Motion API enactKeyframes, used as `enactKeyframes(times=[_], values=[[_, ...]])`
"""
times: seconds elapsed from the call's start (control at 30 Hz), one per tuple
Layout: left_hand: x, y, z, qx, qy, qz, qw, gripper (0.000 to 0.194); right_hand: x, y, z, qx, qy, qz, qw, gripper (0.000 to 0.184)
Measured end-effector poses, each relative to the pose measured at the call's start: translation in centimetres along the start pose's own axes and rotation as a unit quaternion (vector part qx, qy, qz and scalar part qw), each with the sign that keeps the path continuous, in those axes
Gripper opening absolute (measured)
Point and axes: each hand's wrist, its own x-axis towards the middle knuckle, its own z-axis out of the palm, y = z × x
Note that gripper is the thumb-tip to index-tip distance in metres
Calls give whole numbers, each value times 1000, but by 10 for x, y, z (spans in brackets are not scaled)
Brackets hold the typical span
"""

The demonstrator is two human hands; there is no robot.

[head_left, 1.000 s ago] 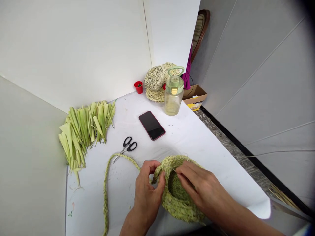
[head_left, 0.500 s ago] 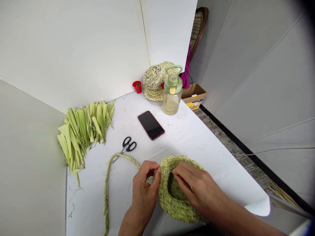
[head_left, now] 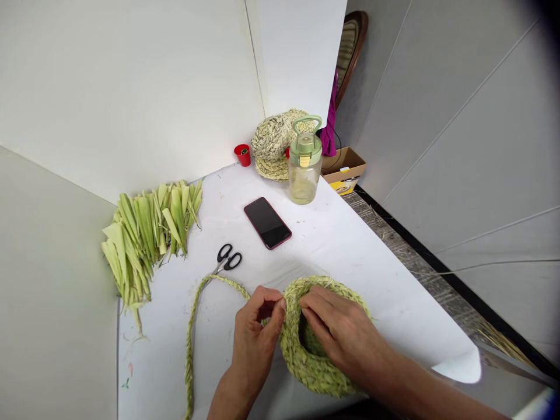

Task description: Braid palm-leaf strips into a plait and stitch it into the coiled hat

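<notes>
We record a coiled basket [head_left: 301, 357] at the tabletop [head_left: 350, 262]'s near edge, its wall built up. A long loose braid [head_left: 189, 350] remains unattached, trailing left. The left hand [head_left: 256, 341] pinches closed on the braid at the rim; the right hand [head_left: 339, 332] lies over the rim, grip unclear.

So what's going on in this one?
A person is working on a round green woven plant-fibre basket on a white-covered table. Their left hand pinches its rim, with a long green plaited braid leading to it. Their right hand lies over the rim. Black-handled scissors, a black phone and a pile of pale green cut leaves lie nearby.
</notes>
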Motion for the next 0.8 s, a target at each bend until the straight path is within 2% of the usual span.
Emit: enactKeyframes(times=[0.3, 0.47, 0.57, 0.7, 0.8], values=[[-2, 5, 2, 29, -17, -2, 999, 12, 7, -2, 4, 9, 30, 7, 999, 23], [-4, 3, 6, 68, -3, 9, 998, 12, 6, -4, -5, 16, -37, 32, 999, 14], [-3, 2, 6, 59, -3, 24, 998, 10, 1, -4, -12, 40, -77, 23, 996, 20], [1, -1, 8, 58, 4, 70, 996, 10, 2, -6, -13, 30, -79, 22, 996, 27], [3, -10, 11, 53, 3, 116, 992, 10, 9, -9, -14, 3, -85, 48, 995, 26]])
